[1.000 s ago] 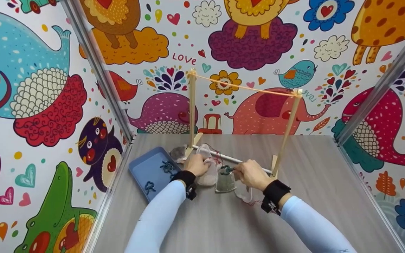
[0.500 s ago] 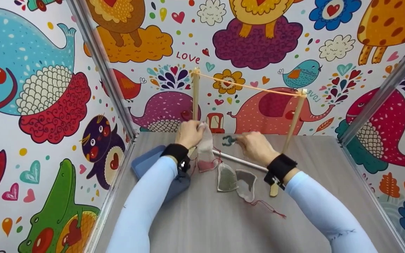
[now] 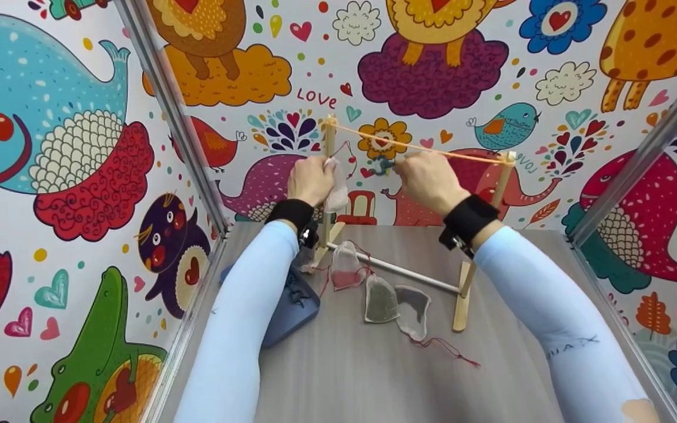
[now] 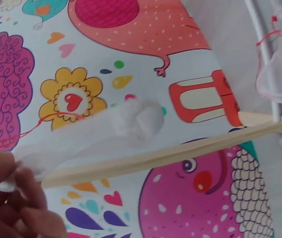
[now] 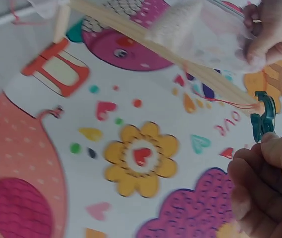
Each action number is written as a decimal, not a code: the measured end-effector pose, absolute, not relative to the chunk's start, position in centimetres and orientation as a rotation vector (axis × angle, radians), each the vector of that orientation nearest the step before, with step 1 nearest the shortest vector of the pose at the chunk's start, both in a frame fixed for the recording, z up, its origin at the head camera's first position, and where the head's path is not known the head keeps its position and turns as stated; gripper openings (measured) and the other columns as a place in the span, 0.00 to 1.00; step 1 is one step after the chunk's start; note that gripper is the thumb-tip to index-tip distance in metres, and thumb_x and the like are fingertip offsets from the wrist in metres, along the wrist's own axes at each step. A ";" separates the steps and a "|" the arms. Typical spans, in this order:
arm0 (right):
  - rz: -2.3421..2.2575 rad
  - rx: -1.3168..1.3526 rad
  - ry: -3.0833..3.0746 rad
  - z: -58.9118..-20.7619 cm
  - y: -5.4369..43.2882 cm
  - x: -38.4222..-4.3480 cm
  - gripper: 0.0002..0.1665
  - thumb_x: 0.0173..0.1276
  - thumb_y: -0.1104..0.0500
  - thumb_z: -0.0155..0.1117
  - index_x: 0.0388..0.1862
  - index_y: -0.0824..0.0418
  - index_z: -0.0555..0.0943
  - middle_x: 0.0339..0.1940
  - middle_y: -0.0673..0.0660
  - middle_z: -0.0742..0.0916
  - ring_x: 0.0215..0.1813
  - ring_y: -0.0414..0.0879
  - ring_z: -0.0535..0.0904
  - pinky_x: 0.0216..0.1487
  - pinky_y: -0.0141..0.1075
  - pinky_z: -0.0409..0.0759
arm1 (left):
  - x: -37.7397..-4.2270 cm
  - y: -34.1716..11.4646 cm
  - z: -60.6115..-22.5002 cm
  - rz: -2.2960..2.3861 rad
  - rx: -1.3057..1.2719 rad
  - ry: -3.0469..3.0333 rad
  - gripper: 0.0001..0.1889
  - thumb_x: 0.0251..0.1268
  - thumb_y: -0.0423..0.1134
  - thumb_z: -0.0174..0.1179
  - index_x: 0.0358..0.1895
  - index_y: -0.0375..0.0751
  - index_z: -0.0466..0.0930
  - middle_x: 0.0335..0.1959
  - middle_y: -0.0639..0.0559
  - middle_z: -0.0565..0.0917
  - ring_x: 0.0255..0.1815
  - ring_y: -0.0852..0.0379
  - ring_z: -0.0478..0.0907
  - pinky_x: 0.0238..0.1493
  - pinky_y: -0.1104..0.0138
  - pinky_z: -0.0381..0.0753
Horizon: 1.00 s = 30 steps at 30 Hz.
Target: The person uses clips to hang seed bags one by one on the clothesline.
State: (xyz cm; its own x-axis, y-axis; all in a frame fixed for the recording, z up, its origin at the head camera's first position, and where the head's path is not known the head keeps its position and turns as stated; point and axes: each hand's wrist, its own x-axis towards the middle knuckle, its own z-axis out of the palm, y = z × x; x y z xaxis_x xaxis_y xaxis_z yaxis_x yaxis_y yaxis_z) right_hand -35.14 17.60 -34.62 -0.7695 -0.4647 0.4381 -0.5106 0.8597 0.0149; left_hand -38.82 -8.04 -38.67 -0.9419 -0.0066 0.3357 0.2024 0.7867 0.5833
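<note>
My left hand (image 3: pixel 310 181) pinches the gathered top of a sheer drawstring pouch (image 3: pixel 337 191), which hangs beside the left wooden post. White contents fill the pouch's bottom (image 4: pixel 138 119), and its red drawstring trails loose. A dark green clothes clip (image 5: pixel 264 116) is pinched between thumb and fingers of my right hand (image 3: pixel 429 179). In the head view, that hand overlaps the orange cord (image 3: pixel 368 133) strung between two wooden posts. The clip (image 3: pixel 381 165) appears just below the cord, to the right of the pouch.
More sheer pouches lie on the table: a pink-filled one (image 3: pixel 346 275), a green one (image 3: pixel 381 301) and a grey one (image 3: pixel 414 311). A blue tray (image 3: pixel 309 314) with green clips sits under my left forearm. A white rod (image 3: pixel 403 274) joins the stand's feet.
Both hands have risen from the table to near cord height. My left hand has lifted the white-filled pouch off the table; my right hand has carried the clip up.
</note>
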 end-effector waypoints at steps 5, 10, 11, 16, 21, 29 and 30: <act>0.061 0.686 -2.599 -31.1 16.2 -36.7 0.15 0.78 0.69 0.62 0.53 0.65 0.93 0.37 0.66 0.93 0.36 0.65 0.90 0.37 0.57 0.92 | -39.7 -7.7 -37.3 -0.919 -0.124 -2.663 0.17 0.89 0.49 0.59 0.50 0.42 0.93 0.45 0.41 0.94 0.51 0.41 0.91 0.58 0.48 0.87; 0.054 0.614 -2.669 -29.1 15.1 -39.1 0.15 0.82 0.67 0.59 0.44 0.67 0.93 0.39 0.67 0.94 0.39 0.65 0.91 0.43 0.60 0.94 | -40.5 -7.5 -36.1 -0.905 -0.148 -2.637 0.17 0.89 0.47 0.59 0.47 0.38 0.92 0.41 0.39 0.93 0.48 0.42 0.90 0.56 0.48 0.87; 0.060 0.599 -2.697 -28.9 14.9 -39.5 0.15 0.83 0.66 0.59 0.43 0.67 0.93 0.40 0.67 0.94 0.39 0.65 0.91 0.44 0.60 0.94 | -40.6 -7.4 -35.9 -0.892 -0.160 -2.630 0.17 0.89 0.46 0.60 0.46 0.37 0.92 0.41 0.39 0.93 0.48 0.41 0.90 0.56 0.48 0.86; 0.081 0.570 -2.799 -28.8 13.6 -40.9 0.14 0.84 0.64 0.61 0.48 0.68 0.93 0.45 0.69 0.94 0.44 0.65 0.91 0.50 0.58 0.94 | -41.3 -7.2 -35.5 -0.835 -0.187 -2.616 0.15 0.87 0.43 0.62 0.51 0.36 0.93 0.48 0.37 0.95 0.54 0.39 0.92 0.60 0.48 0.88; 0.089 0.576 -2.816 -28.9 12.6 -41.4 0.13 0.83 0.63 0.62 0.48 0.68 0.92 0.45 0.68 0.94 0.45 0.65 0.91 0.50 0.58 0.94 | -41.5 -6.9 -35.3 -0.828 -0.175 -2.609 0.14 0.86 0.43 0.63 0.54 0.36 0.93 0.54 0.38 0.95 0.60 0.38 0.92 0.63 0.47 0.88; 0.116 0.614 -2.809 -29.1 11.7 -42.0 0.13 0.84 0.64 0.61 0.48 0.69 0.91 0.45 0.68 0.93 0.46 0.66 0.91 0.49 0.57 0.93 | -41.8 -6.6 -34.5 -0.913 -0.186 -2.583 0.15 0.88 0.44 0.61 0.60 0.40 0.92 0.58 0.41 0.95 0.60 0.42 0.91 0.62 0.50 0.87; 0.116 0.615 -2.808 -29.1 11.6 -42.1 0.13 0.84 0.64 0.61 0.48 0.69 0.91 0.45 0.68 0.93 0.46 0.65 0.91 0.49 0.57 0.93 | -41.8 -6.5 -34.4 -0.930 -0.191 -2.584 0.15 0.88 0.44 0.61 0.61 0.40 0.92 0.59 0.41 0.95 0.60 0.43 0.91 0.62 0.51 0.87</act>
